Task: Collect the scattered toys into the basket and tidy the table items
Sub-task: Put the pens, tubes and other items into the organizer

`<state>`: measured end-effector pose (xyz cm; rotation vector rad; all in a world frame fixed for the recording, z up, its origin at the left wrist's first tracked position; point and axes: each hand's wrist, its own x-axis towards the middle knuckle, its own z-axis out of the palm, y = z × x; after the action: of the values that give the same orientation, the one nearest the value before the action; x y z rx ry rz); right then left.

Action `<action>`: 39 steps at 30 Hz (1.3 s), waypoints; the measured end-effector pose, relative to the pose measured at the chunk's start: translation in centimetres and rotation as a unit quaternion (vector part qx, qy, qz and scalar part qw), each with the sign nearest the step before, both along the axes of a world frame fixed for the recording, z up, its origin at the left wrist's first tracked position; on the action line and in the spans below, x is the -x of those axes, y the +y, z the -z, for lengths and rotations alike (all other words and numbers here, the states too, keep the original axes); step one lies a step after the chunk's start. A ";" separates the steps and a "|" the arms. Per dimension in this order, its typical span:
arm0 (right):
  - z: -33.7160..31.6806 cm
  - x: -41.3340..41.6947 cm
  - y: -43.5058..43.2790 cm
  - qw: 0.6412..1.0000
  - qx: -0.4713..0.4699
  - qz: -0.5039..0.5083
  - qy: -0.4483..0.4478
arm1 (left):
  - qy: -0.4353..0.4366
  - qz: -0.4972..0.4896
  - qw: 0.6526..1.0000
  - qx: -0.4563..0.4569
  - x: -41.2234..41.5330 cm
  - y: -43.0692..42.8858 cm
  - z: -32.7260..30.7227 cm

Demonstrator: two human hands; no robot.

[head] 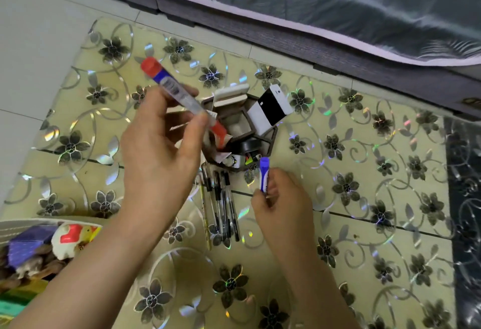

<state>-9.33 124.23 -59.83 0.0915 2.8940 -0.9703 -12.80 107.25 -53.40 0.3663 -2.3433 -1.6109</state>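
My left hand [158, 146] grips a red-capped marker [169, 86], held tilted above the left side of a dark brown desk organiser [270, 141]. My right hand [281, 198] holds a blue-capped marker [264, 175] upright, just in front of the organiser. Several black pens [223, 206] and a yellow pencil [205, 219] lie side by side on the flowered tabletop [364, 224] between my hands. The organiser holds a black-and-white box [270, 109], a white case [231, 94] and small items. A basket [15, 224] at bottom left contains a white plush toy [70, 240] and other toys.
A bed with a grey feather-print cover [338, 3] runs along the far side behind the table. Pale floor tiles [39, 42] lie to the left of the table. A dark patterned strip [466, 224] borders the table's right edge.
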 end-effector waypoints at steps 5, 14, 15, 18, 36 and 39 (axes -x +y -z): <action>-4.4 3.6 0.2 0.992 0.075 0.042 0.092 | -0.026 0.098 0.988 0.118 5.2 1.1 2.8; -5.9 9.9 -1.1 0.980 0.100 0.020 0.172 | -0.094 0.171 0.908 0.370 7.7 0.2 7.0; -5.2 10.4 -1.4 0.982 0.090 0.004 0.168 | -0.099 0.183 0.904 0.373 7.9 0.1 7.1; -2.5 11.2 -2.3 0.988 0.054 -0.044 0.137 | -0.123 0.232 0.873 0.412 8.6 -0.1 7.3; 0.9 7.3 -1.8 0.997 0.049 -0.034 0.056 | -0.058 0.132 0.930 0.339 5.3 -0.8 7.2; 1.3 3.6 -1.4 0.990 0.068 0.005 0.123 | -0.021 0.036 0.960 0.277 1.5 -1.1 6.8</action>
<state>-12.93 122.87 -61.16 -0.0234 3.0358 -1.2594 -14.33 106.11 -60.16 0.1928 -2.7277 -0.9084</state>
